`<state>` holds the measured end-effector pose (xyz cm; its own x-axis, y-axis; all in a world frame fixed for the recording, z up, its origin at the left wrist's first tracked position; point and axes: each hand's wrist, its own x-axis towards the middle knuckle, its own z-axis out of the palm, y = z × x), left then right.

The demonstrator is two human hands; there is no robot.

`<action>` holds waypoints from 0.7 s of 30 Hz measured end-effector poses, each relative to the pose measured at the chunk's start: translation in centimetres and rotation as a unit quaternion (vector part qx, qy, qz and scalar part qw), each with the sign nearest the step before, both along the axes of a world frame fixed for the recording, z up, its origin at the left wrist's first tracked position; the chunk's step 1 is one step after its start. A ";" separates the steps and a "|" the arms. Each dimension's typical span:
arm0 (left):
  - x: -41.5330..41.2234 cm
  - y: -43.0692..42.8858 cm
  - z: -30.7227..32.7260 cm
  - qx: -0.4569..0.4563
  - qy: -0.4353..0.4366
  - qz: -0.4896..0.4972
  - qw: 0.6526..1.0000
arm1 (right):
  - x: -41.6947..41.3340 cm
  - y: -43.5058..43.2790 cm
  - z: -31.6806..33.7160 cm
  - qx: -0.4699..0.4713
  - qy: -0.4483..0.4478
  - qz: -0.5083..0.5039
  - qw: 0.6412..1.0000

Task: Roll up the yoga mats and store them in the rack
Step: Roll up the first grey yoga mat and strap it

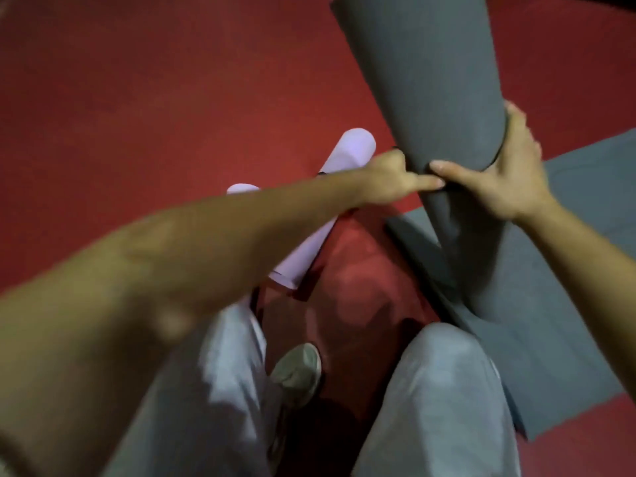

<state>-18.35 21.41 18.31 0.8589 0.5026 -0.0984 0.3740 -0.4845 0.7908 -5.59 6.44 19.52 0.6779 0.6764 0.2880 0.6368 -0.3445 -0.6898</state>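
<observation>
A rolled grey yoga mat (444,98) stands tilted in front of me, its lower end resting on a flat grey mat (568,270) spread on the floor. My right hand (506,177) wraps round the roll, thumb across its front. My left hand (392,177) reaches in from the left, fingers curled, pinching a thin dark strap on the roll beside my right thumb. A rolled lilac mat (330,208) lies on the floor beneath my left forearm, with a dark strap round it.
The floor (155,115) is red and runs bare to the left and far side. My knees in grey trousers (437,401) fill the bottom of the view, with a shoe (297,370) between them. No rack is in view.
</observation>
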 end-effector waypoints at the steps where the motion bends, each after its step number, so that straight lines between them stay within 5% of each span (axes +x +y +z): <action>1: 0.9 0.6 0.8 0.006 0.020 -0.034 0.999 | 0.6 -0.1 0.3 -0.011 0.001 -0.024 1.000; 5: 4.6 1.1 1.2 -0.005 0.026 -0.117 0.993 | 2.9 -1.6 0.4 -0.057 0.037 -0.104 0.992; 10: 10.9 -3.0 -6.6 -0.082 0.007 -0.162 0.983 | 5.0 -6.3 -3.0 -0.085 0.124 -0.214 0.965; 21: 16.5 -26.0 -20.9 -0.121 0.036 -0.372 0.920 | 2.8 -27.6 -14.2 -0.223 0.254 -0.505 0.794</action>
